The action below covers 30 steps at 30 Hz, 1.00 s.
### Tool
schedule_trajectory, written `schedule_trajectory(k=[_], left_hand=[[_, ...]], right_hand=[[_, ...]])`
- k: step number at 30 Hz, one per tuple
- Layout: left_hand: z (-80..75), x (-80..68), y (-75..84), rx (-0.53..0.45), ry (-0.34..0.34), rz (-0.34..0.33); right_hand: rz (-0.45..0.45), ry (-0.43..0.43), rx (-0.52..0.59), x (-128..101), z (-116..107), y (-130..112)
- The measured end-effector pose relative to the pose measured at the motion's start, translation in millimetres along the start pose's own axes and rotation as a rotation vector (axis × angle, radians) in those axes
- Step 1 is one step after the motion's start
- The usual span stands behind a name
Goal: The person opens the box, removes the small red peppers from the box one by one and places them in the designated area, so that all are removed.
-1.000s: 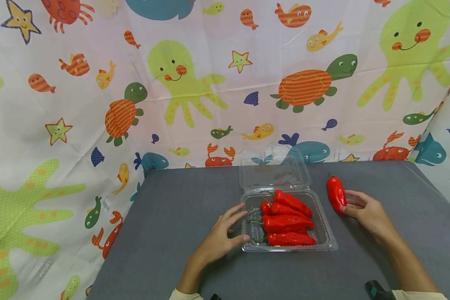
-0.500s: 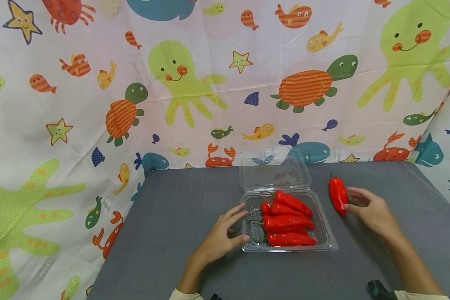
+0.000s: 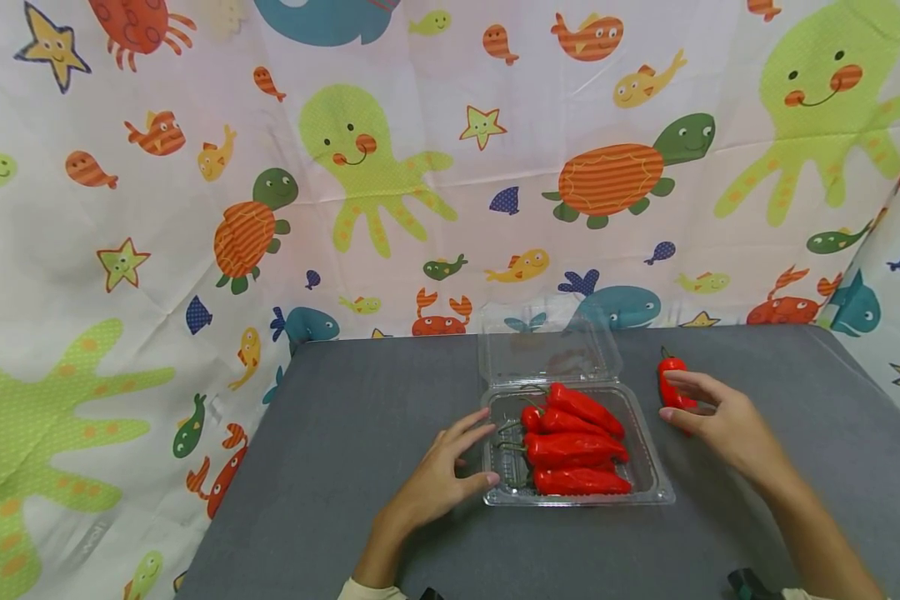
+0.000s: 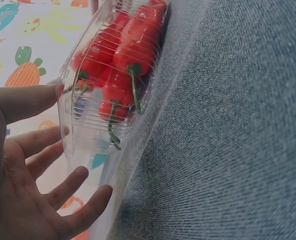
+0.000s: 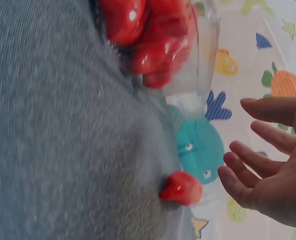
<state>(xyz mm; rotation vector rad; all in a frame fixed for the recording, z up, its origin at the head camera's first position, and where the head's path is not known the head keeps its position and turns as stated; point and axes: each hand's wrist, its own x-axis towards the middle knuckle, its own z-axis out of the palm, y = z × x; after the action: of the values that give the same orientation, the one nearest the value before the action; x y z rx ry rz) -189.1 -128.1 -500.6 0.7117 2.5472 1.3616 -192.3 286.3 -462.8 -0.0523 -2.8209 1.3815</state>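
Observation:
A clear plastic clamshell box (image 3: 652, 492) stands open in the middle of the grey table, its lid (image 3: 547, 350) tipped back. Several red peppers (image 3: 570, 446) lie inside it. My left hand (image 3: 474, 450) rests on the table at the box's left side, fingers spread and thumb against the near-left corner. The left wrist view shows that hand (image 4: 47, 120) spread beside the box (image 4: 87, 145). One loose red pepper (image 3: 671, 367) lies right of the box. My right hand (image 3: 682, 398) hovers over its near half. In the right wrist view the fingers (image 5: 238, 185) stand straight, apart from the pepper (image 5: 182, 187).
The grey cloth-covered table (image 3: 360, 400) ends at a back edge just behind the box's lid. A sea-animal printed curtain (image 3: 195, 167) hangs behind and to the left. Bare table lies left of the box and along the front.
My right hand has slid forward and left from the pepper's near tip to cover its near half. The pepper stays about where it was. The left hand has not moved.

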Motion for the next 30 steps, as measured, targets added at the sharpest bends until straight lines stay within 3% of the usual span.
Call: schedule_trajectory(k=[15, 21, 30], left_hand=[[-1.1, -0.4, -2.2, -0.024, 0.009, 0.018], [-0.3, -0.8, -2.2, -0.021, -0.006, 0.010], [-0.2, -0.3, -0.7, -0.031, -0.011, -0.006]], right_hand=[[-0.190, -0.149, 0.152, -12.4, 21.0, -24.0], [-0.216, -0.233, 0.213, -13.5, 31.2, -27.1], [-0.249, -0.267, 0.186, -20.0, 45.0, -35.6]])
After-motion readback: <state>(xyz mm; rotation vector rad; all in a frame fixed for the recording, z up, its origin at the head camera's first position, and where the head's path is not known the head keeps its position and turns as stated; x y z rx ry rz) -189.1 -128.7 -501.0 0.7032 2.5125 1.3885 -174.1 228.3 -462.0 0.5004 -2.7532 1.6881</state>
